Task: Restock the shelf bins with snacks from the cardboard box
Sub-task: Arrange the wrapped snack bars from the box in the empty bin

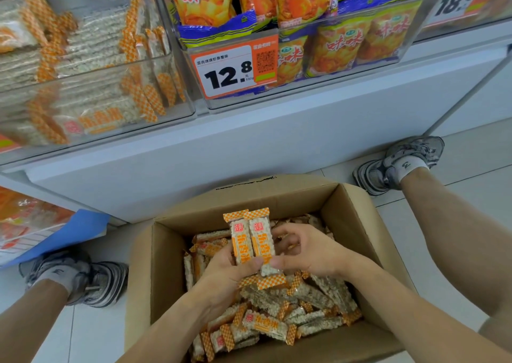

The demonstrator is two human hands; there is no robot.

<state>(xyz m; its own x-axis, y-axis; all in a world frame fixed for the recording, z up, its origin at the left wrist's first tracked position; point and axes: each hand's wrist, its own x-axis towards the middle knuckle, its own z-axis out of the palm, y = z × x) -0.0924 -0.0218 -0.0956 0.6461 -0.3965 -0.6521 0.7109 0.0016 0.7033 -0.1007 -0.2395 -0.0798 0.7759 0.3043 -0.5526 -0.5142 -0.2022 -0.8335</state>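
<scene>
Gathering step: left hand [227, 268] grips two rice-cracker bars [252, 240] above the cardboard box [144, 257]; right hand [302, 251] pinches them too. Next, lift them to the clear bin [110, 118].

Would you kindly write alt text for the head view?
Both hands, left hand and right hand, hold two orange-checked snack bars above an open cardboard box full of them. Above, a clear shelf bin holds matching bars.
</scene>
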